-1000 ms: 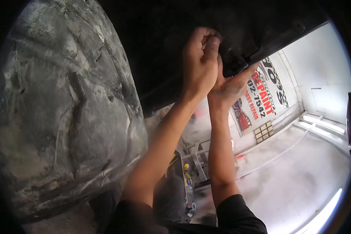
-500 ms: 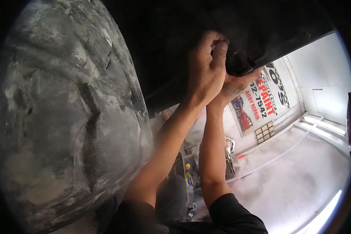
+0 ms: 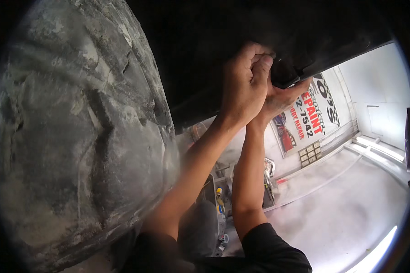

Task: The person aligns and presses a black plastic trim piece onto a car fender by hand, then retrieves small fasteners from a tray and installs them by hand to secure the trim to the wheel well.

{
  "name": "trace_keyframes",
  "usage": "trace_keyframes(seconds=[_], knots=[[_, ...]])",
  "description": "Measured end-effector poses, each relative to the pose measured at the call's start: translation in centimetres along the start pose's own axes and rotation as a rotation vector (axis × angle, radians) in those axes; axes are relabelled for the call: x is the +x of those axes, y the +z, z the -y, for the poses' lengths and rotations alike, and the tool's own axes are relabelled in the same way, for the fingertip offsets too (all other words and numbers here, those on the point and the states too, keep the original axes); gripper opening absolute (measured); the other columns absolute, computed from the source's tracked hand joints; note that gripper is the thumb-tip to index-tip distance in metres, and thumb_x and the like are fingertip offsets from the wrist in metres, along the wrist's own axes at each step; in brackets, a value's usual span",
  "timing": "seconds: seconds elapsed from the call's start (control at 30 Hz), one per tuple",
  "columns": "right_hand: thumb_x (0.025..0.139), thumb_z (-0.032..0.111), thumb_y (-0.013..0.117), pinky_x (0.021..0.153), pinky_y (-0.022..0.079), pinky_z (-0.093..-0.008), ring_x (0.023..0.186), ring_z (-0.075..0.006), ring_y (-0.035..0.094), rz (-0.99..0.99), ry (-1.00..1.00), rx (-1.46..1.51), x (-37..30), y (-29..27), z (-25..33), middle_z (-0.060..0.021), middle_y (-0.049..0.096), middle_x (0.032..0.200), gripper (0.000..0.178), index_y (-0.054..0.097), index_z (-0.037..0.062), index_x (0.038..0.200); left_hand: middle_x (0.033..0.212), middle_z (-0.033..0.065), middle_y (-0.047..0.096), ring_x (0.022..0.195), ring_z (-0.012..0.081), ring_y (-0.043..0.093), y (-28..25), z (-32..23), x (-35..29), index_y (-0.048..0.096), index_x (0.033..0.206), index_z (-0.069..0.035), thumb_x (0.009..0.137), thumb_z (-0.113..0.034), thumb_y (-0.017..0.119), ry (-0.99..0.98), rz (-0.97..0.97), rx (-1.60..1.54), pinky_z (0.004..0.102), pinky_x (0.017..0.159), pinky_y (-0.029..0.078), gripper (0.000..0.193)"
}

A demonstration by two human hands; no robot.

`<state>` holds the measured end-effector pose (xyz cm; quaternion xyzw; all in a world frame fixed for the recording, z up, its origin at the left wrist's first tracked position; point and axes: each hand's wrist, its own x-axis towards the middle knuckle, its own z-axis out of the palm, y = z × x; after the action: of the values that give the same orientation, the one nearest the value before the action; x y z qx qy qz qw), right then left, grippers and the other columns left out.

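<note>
I am looking up at the dark underside of a vehicle (image 3: 223, 32). My left hand (image 3: 243, 84) is raised to its lower edge, fingers curled into a tight fist and pinching at a small black part (image 3: 284, 75) there. My right hand (image 3: 282, 98) sits just behind it, palm up, fingers cupped under the same black part. The left hand hides most of the right hand. What exactly is pinched between the fingertips cannot be made out.
A large, dusty grey wheel-arch liner (image 3: 77, 136) fills the left side, close to my left forearm. Behind are a white wall with a red, white and black banner (image 3: 312, 116), a pale workshop floor (image 3: 351, 214) and some cans and clutter (image 3: 221, 204).
Both hands stay at the black part. My left fingers have curled tighter over it, and the view has drifted so the hands sit slightly lower and further right.
</note>
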<state>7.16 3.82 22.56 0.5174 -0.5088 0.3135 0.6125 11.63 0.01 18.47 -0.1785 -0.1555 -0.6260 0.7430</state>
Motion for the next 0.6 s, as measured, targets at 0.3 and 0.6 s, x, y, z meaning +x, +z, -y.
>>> trace_keyframes(seconds=[0.3, 0.6], knots=[[0.081, 0.025, 0.079, 0.1, 0.046, -0.0388, 0.125, -0.0306, 0.053, 0.045, 0.02, 0.057, -0.3, -0.8, -0.8, -0.0204, 0.046, 0.143, 0.074, 0.047, -0.0031, 0.141, 0.087, 0.0142, 0.066, 0.087, 0.0312, 0.067, -0.1, -0.8, -1.5, 0.069, 0.091, 0.002, 0.082, 0.002, 0.068, 0.336, 0.011, 0.521, 0.0351, 0.077, 0.053, 0.01], [0.085, 0.023, 0.075, 0.104, 0.044, -0.0412, 0.131, -0.0327, 0.049, 0.077, -0.042, -0.01, -0.2, -1.4, -1.3, -0.0194, 0.043, 0.147, 0.057, 0.056, 0.0041, 0.135, 0.087, 0.0164, 0.068, 0.078, 0.0315, 0.068, 0.7, -0.4, -0.8, 0.071, 0.088, 0.004, 0.081, 0.003, 0.069, 0.308, 0.094, 0.481, 0.0368, 0.069, 0.055, 0.008]])
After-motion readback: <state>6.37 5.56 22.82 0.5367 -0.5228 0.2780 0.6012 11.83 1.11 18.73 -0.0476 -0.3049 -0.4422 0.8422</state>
